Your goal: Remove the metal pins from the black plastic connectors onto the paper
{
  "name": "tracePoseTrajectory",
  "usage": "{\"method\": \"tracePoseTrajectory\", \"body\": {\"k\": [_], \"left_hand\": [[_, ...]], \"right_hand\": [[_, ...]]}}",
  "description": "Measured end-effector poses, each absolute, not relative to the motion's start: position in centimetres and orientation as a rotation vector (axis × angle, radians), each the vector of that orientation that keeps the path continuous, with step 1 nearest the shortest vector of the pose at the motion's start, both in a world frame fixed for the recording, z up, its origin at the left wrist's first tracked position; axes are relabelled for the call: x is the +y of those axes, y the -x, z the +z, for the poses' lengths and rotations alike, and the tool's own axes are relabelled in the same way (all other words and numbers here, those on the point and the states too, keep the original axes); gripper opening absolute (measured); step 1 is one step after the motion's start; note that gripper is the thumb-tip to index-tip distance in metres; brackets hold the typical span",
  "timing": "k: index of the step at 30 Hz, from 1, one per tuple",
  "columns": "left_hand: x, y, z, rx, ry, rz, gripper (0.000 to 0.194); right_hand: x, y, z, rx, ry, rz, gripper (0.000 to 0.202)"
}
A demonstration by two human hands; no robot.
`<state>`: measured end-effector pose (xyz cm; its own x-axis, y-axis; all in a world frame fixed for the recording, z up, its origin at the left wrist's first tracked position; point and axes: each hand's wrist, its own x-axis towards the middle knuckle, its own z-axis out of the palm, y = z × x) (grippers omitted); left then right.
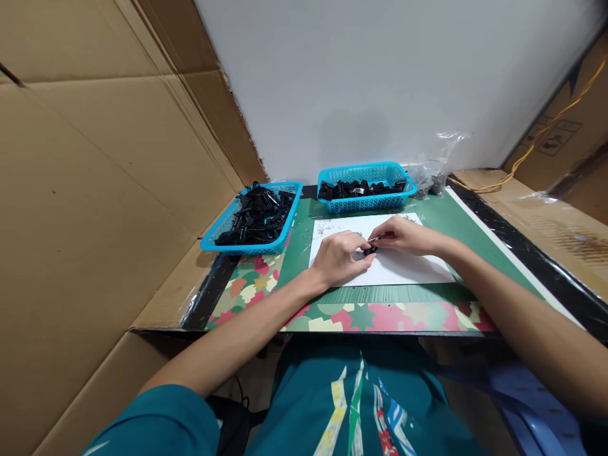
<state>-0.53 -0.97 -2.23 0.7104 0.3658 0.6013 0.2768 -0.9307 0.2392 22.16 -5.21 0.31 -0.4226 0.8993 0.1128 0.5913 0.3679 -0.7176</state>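
Where the tabletop begins at your left, a blue basket (266,249) is heaped with black parts (259,212); a knock from your left forearm could tip some out. Next come tiny bits (327,226) strewn loose on the white sheet (403,272); a dragging wrist or a tug on the paper could scatter them. Your left hand (339,256) has thumb and fingers clamped on a small black piece (370,251), low over the sheet's middle. Straight behind stands a second blue basket (365,204), also holding black parts. Your right hand (396,234) pinches a thin metal tool (375,239) against that piece; too much push, or a loose left grip, could make it slip or spring away. Clear plastic bags (430,174) stand beyond, and I cannot tell whether they are sealed.
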Motion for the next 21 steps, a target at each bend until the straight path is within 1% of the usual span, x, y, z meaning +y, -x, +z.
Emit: {"method": "tracePoseTrajectory", "body": {"k": [8,14,18,21], "left_hand": [[-1.2,0.6,-1.5,0.504,-2.805,0.93,0.01],[-1.3,0.5,-1.3,0.622,-2.731,0.918,0.012],[-1.4,0.6,-1.4,0.733,-2.645,0.853,0.016],[-1.3,0.7,-1.0,0.733,-2.501,0.859,0.016]], "right_hand": [[-5.2,-22.6,0.5,-2.076,1.296,0.806,0.028],[-5.7,-22.2,0.9,-1.974,1.271,0.791,0.029],[-5.8,-21.8,0.9,-1.867,1.27,0.718,0.03],[-5.8,-21.5,1.0,-1.735,1.187,0.751,0.034]]}}
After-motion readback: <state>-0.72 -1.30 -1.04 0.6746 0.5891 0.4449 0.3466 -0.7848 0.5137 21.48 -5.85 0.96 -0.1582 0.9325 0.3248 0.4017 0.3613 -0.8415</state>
